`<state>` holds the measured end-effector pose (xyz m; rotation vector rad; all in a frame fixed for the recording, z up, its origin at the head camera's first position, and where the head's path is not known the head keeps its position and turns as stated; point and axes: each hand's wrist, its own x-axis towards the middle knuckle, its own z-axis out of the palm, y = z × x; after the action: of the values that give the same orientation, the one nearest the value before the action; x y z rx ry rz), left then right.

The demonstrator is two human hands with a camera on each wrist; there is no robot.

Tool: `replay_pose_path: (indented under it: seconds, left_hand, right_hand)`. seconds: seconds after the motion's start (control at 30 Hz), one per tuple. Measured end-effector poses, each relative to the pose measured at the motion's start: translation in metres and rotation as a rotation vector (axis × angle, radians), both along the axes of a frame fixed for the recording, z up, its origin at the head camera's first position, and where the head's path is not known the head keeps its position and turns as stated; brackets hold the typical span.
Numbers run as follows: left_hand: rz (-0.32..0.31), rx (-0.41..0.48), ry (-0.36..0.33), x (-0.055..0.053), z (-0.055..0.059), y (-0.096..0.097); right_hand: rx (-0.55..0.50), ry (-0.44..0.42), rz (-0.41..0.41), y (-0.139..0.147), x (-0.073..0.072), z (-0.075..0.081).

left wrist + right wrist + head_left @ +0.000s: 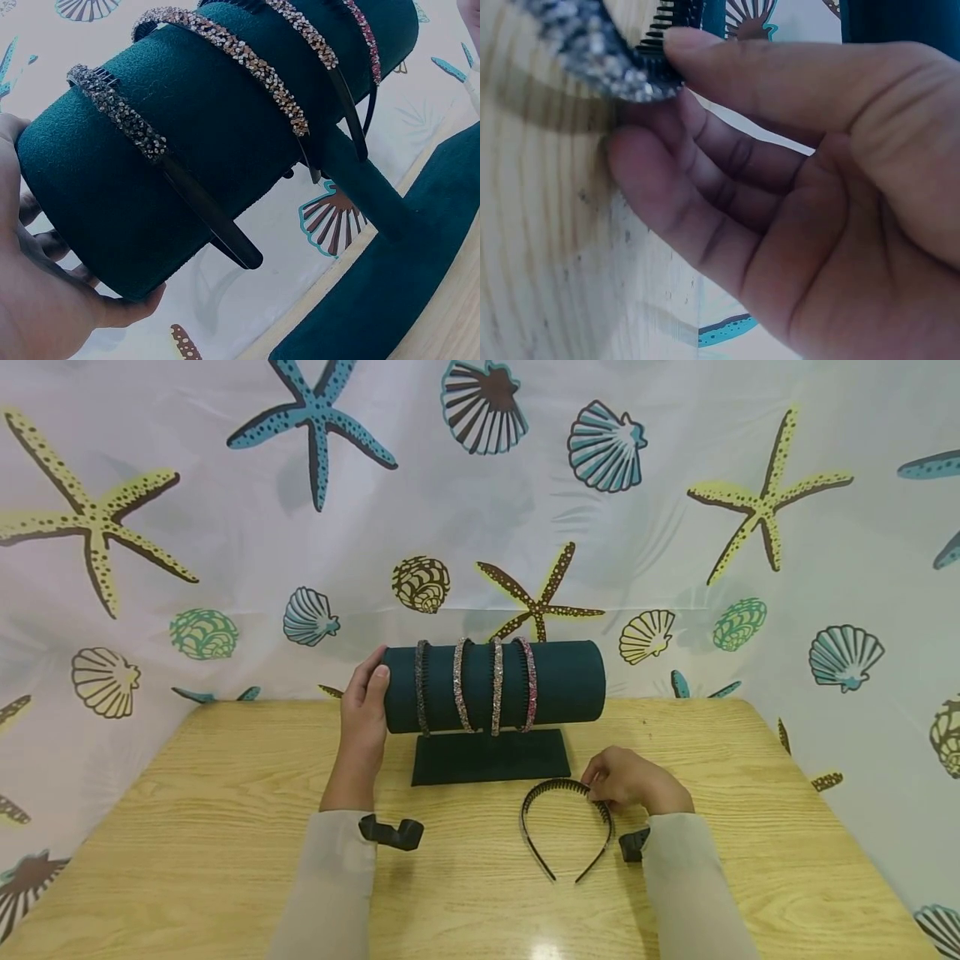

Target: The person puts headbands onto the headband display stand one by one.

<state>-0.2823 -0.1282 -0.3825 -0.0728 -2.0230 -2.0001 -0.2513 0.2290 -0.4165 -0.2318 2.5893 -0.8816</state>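
Observation:
A dark green roll-shaped headband display stand stands at the table's middle. Around its roll sit several glittery headbands: a dark grey one, a rose-gold one, a paler gold one and a pink one. My left hand grips the roll's left end, thumb on the near side and fingers behind. In front of the base, my right hand pinches the upper right of a black toothed headband. Silvery glitter covers that headband's outer side in the right wrist view.
The stand's flat base rests on the light wooden table. Behind and on both sides hangs a white curtain printed with starfish and shells.

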Motion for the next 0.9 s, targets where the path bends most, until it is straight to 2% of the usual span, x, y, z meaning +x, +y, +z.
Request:
replay_pose_path:
  seconds: [0.4, 0.9]
  left_hand:
    - [0.005, 0.003, 0.002, 0.000, -0.001, 0.001]
    - [0.008, -0.002, 0.009, -0.001, -0.002, 0.001]
  right_hand:
    - [0.004, 0.051, 0.029, 0.011, -0.001, 0.002]
    - [-0.037, 0.077, -0.083, 0.031, 0.001, 0.003]
